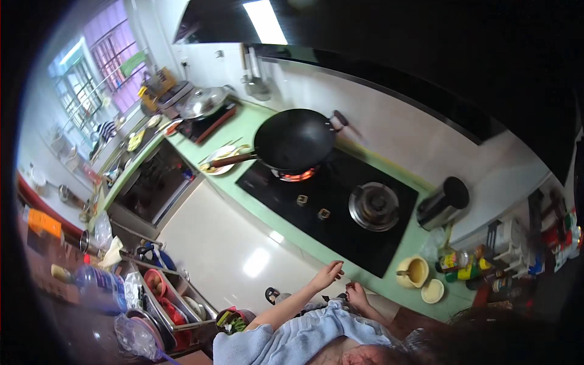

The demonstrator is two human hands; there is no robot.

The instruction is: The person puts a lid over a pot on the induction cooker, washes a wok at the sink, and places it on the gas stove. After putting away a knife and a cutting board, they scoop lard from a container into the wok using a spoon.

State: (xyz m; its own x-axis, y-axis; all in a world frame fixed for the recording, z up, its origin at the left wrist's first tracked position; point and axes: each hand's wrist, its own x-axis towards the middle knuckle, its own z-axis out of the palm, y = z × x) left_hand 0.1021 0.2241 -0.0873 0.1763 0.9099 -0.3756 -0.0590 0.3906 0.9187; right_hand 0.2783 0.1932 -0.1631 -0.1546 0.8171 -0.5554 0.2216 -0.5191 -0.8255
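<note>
My left hand (pixel 328 275) is in the air in front of the counter's edge, its fingers apart and holding nothing visible. Close beside it, near my clothes, is my right hand (pixel 358 295); its fingers are curled, and whatever may be in them is too small to make out. Both hands are away from the black wok (pixel 292 140), which sits over a glowing red-orange burner flame (pixel 296 176). The wok's wooden handle (pixel 234 160) points left above a plate with food (pixel 214 168). Nearest my hands on the counter is the black glass cooktop (pixel 340 234).
A second burner (pixel 373 207) is on the cooktop's right. Further right are a dark cylinder (pixel 447 198), a yellow pot (pixel 415 267), a small pale bowl (pixel 433 291) and several bottles (pixel 468 267). A glass-lidded pan (pixel 204 103) stands back left. Drawers (pixel 182 304) and a large bottle (pixel 100 289) are lower left.
</note>
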